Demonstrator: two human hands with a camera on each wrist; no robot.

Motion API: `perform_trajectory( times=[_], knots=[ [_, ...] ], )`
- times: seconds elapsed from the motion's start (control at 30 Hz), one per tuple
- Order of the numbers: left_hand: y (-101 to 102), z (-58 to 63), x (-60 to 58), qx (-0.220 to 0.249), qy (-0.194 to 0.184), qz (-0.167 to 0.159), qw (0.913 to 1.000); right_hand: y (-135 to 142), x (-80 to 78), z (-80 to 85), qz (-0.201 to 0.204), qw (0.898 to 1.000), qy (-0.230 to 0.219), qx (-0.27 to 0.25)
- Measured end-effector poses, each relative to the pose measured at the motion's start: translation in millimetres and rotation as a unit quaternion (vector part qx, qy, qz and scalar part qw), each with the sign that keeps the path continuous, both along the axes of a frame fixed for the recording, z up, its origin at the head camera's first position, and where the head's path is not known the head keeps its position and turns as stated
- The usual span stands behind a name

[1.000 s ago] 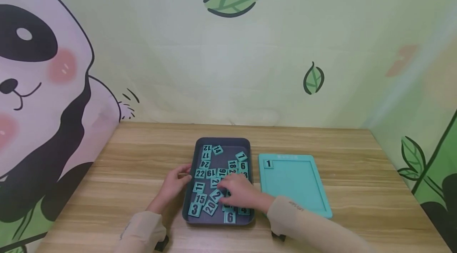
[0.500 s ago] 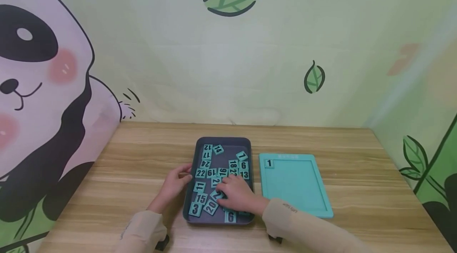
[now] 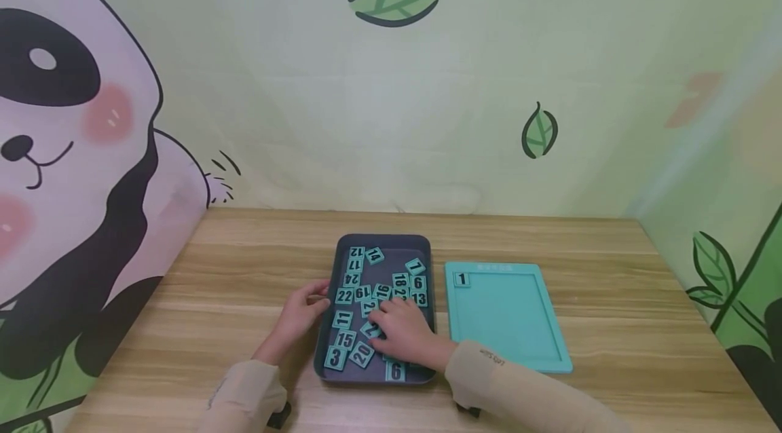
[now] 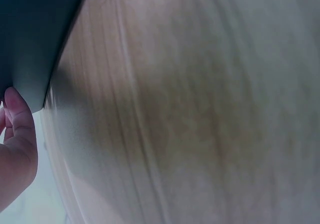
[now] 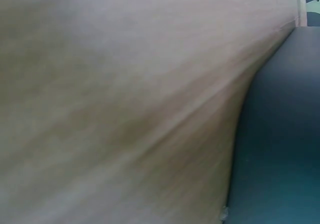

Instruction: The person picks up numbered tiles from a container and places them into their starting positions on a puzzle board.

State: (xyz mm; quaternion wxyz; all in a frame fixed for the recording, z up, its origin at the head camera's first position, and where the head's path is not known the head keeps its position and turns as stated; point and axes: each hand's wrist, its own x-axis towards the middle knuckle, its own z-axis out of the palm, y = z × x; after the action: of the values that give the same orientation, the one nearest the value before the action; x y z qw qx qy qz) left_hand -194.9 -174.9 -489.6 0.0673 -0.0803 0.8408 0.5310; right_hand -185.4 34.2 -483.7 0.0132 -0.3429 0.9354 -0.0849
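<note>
Dark tray (image 3: 391, 260) lies lengthwise on the wood-grain table (image 3: 244, 270), its number tiles (image 3: 345, 295) scattered over the floor of it. Left hand (image 3: 298, 317) at the tray's left side, fingers loosely bent and touching the edge; left wrist view shows the thumb (image 4: 17, 101) against the outer wall, no clenching seen. Right hand (image 3: 404, 332) reaches in over the tray's right wall, palm down, fingers bent onto the tiles right of centre; fingertips partly hidden, so cannot tell whether a tile is pinched. Thumb side lies just beside tile 2 (image 3: 369, 330). Tile 20 (image 3: 362, 354) sits nearer, left of that hand; tile 3 (image 3: 335, 358) in the near-left corner; tile 14 (image 3: 375, 255) far left, tilted; tile 7 (image 3: 415, 266) far right, also tilted. Turquoise board (image 3: 504, 311) lies flat to the right of the tray, apart from it, with tile 1 (image 3: 461, 279) in the far-left corner of its recess. Behind: pale green backdrop (image 3: 464, 80), printed panda (image 3: 122, 168) at left.
</note>
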Motion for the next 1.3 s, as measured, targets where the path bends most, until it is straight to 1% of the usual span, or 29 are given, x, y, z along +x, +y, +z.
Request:
perform_trajectory(
  times=[0.2, 0.47, 0.57, 0.77, 0.87, 0.97, 1.0, 1.1, 1.2, 1.3],
  knots=[
    [0, 0.1, -0.1, 0.002, -0.005, 0.0, 1.0, 0, -0.4, 0.2, -0.004, 1.0, -0.009, 0.003],
    [1, -0.6, -0.9, 0.003, -0.006, -0.004, 1.0, 5, -2.7, -3.1, -0.01, 1.0, -0.006, -0.002],
    [1, -1.0, -1.1, 0.001, -0.005, -0.005, 1.0, 9, -4.4, 0.4, -0.006, 1.0, -0.009, -0.014],
    [-1, -2.2, -1.2, 0.002, -0.003, -0.005, 1.0, 26, -11.7, 17.1, -0.002, 0.997, 0.003, -0.074],
    [-1, -2.2, -0.7, 0.0, 0.002, -0.01, 0.9999, 37, -15.8, 23.6, -0.014, 0.995, -0.005, -0.095],
    [-2, -2.6, -0.7, -0.002, 0.005, -0.009, 0.9999, 48, -21.2, 26.3, -0.024, 0.994, -0.015, -0.106],
    [-2, -2.7, -0.7, -0.003, 0.005, -0.01, 0.9999, 52, -22.1, 28.4, -0.03, 0.993, -0.027, -0.113],
    [-2, -2.9, -0.9, -0.005, 0.008, -0.009, 0.9999, 64, -25.8, 33.9, -0.042, 0.99, -0.038, -0.128],
    [-1, -2.2, -0.5, -0.005, 0.005, -0.008, 0.9999, 77, -30.0, 38.5, -0.066, 0.985, -0.059, -0.146],
    [-1, -1.4, 0.2, -0.003, 0.001, -0.01, 0.9999, 90, -37.4, 36.0, -0.094, 0.981, -0.068, -0.155]
  ],
)
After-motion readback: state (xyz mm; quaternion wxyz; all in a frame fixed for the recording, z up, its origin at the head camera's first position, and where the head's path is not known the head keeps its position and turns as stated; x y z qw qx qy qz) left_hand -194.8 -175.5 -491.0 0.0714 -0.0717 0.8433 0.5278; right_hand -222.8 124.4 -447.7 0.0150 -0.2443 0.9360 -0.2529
